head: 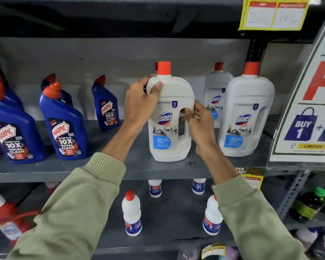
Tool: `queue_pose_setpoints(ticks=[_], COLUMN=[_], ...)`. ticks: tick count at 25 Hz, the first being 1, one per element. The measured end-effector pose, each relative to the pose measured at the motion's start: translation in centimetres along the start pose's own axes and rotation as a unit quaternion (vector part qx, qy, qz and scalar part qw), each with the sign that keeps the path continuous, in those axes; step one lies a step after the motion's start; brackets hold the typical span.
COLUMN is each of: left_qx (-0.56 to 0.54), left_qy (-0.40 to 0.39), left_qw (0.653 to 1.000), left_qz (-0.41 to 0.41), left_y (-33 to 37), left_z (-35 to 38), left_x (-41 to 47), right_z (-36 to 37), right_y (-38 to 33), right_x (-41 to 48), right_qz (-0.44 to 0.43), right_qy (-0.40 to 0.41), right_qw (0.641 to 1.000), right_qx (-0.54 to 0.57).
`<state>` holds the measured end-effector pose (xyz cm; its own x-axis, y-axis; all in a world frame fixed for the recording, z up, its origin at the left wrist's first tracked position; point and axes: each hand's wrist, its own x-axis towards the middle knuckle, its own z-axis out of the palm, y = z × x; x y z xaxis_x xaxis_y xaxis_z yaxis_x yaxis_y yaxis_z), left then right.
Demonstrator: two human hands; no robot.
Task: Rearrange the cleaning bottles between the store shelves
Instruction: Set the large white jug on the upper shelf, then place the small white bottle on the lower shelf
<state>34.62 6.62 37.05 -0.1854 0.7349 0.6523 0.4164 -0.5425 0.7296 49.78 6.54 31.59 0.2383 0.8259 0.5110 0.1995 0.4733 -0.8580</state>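
A large white Domex bottle (169, 117) with a red cap stands upright near the front of the grey middle shelf (135, 166). My left hand (141, 102) grips its upper left shoulder, thumb on the front. My right hand (199, 121) holds its handle on the right side, fingers through the handle hole. Another Domex bottle (246, 113) stands to the right, a third (216, 91) is further back, and one more is mostly hidden behind the held bottle. Blue Harpic bottles (66, 124) line the left part of the same shelf.
Small white bottles with red caps (131, 212) stand on the lower shelf under my arms. A promotion sign (308, 102) leans at the right edge of the middle shelf. A yellow price tag (274, 13) hangs from the shelf above. Dark green-capped bottles (311, 203) sit low on the right.
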Motion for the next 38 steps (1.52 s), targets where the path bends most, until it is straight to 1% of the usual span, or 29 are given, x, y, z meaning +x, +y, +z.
queue_pose_setpoints(ticks=[4,8,11,12,13,15,16,17,18,19,20,21,23,25,26,27,29,30,32,34,38], left_qx=[0.004,-0.037,-0.057,-0.057,-0.056,-0.073,-0.077,-0.066,-0.052,-0.051,-0.042,-0.019,0.035,0.049,0.068,0.084,0.102,0.106,0.112,0.098,0.083], left_qy=[0.011,0.006,-0.001,0.001,0.018,0.092,0.123,0.135,0.134,0.127,0.12,0.109,0.063,-0.005,-0.032,-0.059,-0.112,-0.124,-0.133,-0.15,-0.177], left_qw=[1.0,0.999,0.998,0.998,0.998,0.993,0.989,0.989,0.988,0.983,0.972,0.962,0.954,0.937,0.927,0.922,0.919,0.915,0.914,0.917,0.921], left_qz=[-0.013,-0.026,-0.02,-0.016,-0.006,0.0,-0.002,-0.012,-0.052,-0.119,-0.198,-0.249,-0.291,-0.346,-0.368,-0.373,-0.363,-0.37,-0.368,-0.357,-0.337], left_y=[-1.1,-1.7,-1.7,-1.8,-2.3,-4.4,-6.2,-8.5,-11.0,-14.2,-17.6,-20.8,-25.3,-27.8,-28.8,-29.6,-31.0,-31.5,-31.9,-31.6,-30.8], left_z=[0.2,0.4,0.1,-0.3,-0.9,-2.4,-3.2,-3.8,-4.3,-4.5,-4.7,-4.9,-4.9,-4.2,-3.7,-3.2,-2.2,-1.8,-1.1,-0.3,2.7], left_x=[1.0,1.1,0.3,-0.7,-2.2,-7.7,-11.4,-15.4,-18.9,-21.8,-24.3,-25.9,-27.2,-27.0,-26.7,-26.4,-26.0,-26.1,-26.1,-26.2,-26.4], right_z=[0.8,1.4,1.1,0.9,0.4,0.0,0.0,0.3,0.8,1.7,2.7,4.0,6.2,8.5,9.6,10.7,12.6,13.2,13.5,12.7,9.6], right_y=[0.5,1.1,1.9,2.1,2.5,3.9,5.1,6.9,8.8,10.9,13.3,15.9,20.4,23.7,24.9,25.7,26.5,26.4,26.6,26.4,26.4], right_x=[0.9,0.7,0.7,0.0,-1.3,-6.1,-9.3,-12.6,-15.5,-17.8,-19.4,-20.4,-20.7,-20.3,-20.0,-19.8,-19.8,-20.0,-20.2,-20.2,-19.4], right_qz=[0.013,0.001,-0.005,-0.015,-0.04,-0.126,-0.169,-0.186,-0.171,-0.12,-0.049,0.025,0.132,0.22,0.251,0.27,0.277,0.282,0.29,0.294,0.313], right_qy=[-0.017,-0.017,-0.023,-0.013,0.02,0.107,0.115,0.09,0.043,-0.01,-0.054,-0.089,-0.13,-0.184,-0.223,-0.263,-0.325,-0.333,-0.306,-0.272,-0.242], right_qw=[1.0,1.0,0.999,0.999,0.998,0.986,0.978,0.977,0.983,0.991,0.996,0.994,0.979,0.951,0.931,0.913,0.89,0.887,0.894,0.902,0.901], right_qx=[-0.014,-0.015,-0.025,-0.034,-0.042,-0.036,-0.039,-0.051,-0.058,-0.057,-0.056,-0.061,-0.087,-0.118,-0.141,-0.156,-0.159,-0.152,-0.151,-0.163,-0.177])
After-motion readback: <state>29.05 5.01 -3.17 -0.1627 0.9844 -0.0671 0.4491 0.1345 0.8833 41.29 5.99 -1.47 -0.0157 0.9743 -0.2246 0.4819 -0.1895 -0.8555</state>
